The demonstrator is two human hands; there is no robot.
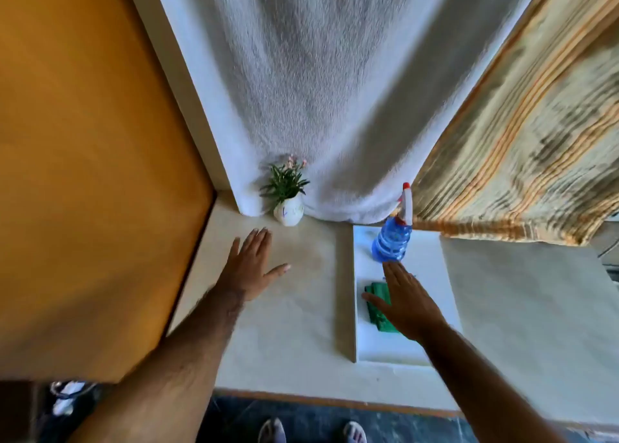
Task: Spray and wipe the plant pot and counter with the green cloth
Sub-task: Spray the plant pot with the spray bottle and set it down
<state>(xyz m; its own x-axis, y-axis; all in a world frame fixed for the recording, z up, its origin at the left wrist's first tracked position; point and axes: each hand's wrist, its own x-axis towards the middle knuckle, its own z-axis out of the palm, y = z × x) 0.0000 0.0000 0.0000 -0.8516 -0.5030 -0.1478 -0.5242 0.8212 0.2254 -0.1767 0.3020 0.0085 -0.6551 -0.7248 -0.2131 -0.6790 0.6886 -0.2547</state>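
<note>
A small white plant pot (288, 213) with green leaves and pink flowers stands at the back of the pale counter (294, 308), against the curtain. My left hand (253, 263) is flat and open over the counter, just in front of the pot, holding nothing. A blue spray bottle (392, 240) with a white and red trigger head stands on a white board (422, 275). The folded green cloth (378, 303) lies on that board, partly hidden under my right hand (407, 303), which hovers open above it with fingers stretched toward the bottle.
An orange wall (93, 158) borders the counter on the left. A white curtain (318, 91) hangs behind the pot and a striped orange curtain (522, 134) hangs at the right. Dark floor and my feet (311, 431) show below the counter's front edge.
</note>
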